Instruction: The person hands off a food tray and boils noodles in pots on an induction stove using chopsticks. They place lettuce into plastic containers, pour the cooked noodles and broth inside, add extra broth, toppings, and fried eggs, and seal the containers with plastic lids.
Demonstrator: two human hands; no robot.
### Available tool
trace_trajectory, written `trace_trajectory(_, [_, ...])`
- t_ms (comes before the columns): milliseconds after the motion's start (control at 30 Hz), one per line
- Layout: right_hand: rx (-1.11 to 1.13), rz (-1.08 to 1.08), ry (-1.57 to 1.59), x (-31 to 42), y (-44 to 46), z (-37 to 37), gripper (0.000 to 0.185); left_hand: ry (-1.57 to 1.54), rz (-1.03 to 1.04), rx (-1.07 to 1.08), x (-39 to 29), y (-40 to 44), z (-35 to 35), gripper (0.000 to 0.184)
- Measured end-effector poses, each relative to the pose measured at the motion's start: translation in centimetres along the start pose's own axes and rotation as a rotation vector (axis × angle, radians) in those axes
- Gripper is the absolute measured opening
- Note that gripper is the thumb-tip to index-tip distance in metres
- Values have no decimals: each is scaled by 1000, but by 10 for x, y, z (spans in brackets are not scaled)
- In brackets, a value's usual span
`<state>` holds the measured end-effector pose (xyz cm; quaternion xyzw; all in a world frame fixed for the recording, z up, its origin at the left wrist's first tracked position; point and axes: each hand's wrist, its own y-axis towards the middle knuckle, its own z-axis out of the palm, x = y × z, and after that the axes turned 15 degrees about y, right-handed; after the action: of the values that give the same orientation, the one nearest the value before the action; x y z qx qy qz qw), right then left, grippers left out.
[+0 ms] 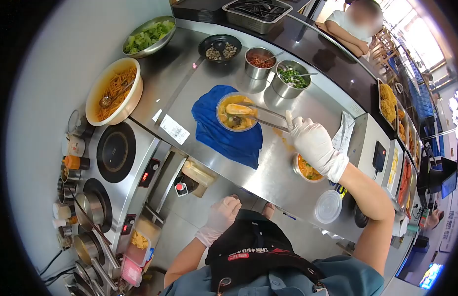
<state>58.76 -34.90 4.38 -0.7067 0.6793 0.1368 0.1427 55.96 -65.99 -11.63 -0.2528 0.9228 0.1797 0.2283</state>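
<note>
My right hand [312,143], in a white glove, is closed around metal tongs [271,112]. The tongs' tips reach into a round plastic bowl [219,122], at a yellowish piece of food [240,109] lying on top of the soup-like contents. Beneath the bowl a blue cloth [214,143] is spread on the steel counter. My left hand [224,214], also gloved, hangs in front of my apron with its fingers curled in, and nothing shows in it. Below my right wrist stands a second bowl of orange food [308,168], partly hidden by the hand.
Metal pots of chopped green onion [292,78] and red topping [261,61] stand at the back. Noodles fill a large bowl [133,96] at left, beside hot plates [116,152]. A clear lid [328,206] lies near the front edge. Another person [355,29] sits beyond the counter.
</note>
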Motion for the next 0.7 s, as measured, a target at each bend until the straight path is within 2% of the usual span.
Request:
trace_trajectory(200, [17, 42, 64, -5, -31, -24, 61, -84, 100, 77, 0, 11, 3, 10])
trace_trajectory(300, [82, 219, 197, -10, -70, -27, 60, -117, 185, 102, -10, 13, 12, 12])
trace_trajectory(367, [-129, 456, 701, -18, -130, -35, 60, -100, 279, 84, -30, 19, 25, 12])
trace_trajectory(400, [-97, 669, 833, -21, -165, -44, 60, -131, 311, 111, -48, 23, 27, 13])
trace_trajectory(433, [-78, 794, 790, -24, -210, -51, 60, -159, 337, 132, -67, 30, 29, 15])
trace_trajectory(500, [-269, 1101, 925, -27, -281, -46, 55, -209, 393, 234, -94, 34, 52, 15])
trace_trajectory(533, [-439, 1128, 882, -30, -324, -27, 52, -212, 452, 261, -106, 36, 64, 15])
trace_trajectory(567, [-639, 1247, 917, -33, -363, -5, 52, -206, 492, 283, -120, 37, 75, 15])
trace_trajectory(633, [-552, 1480, 662, -53, -434, 28, 52, -219, 567, 299, -159, 41, 99, 15])
trace_trajectory(700, [-401, 1640, 631, -87, -487, 64, 47, -245, 758, 266, -189, 40, 134, 11])
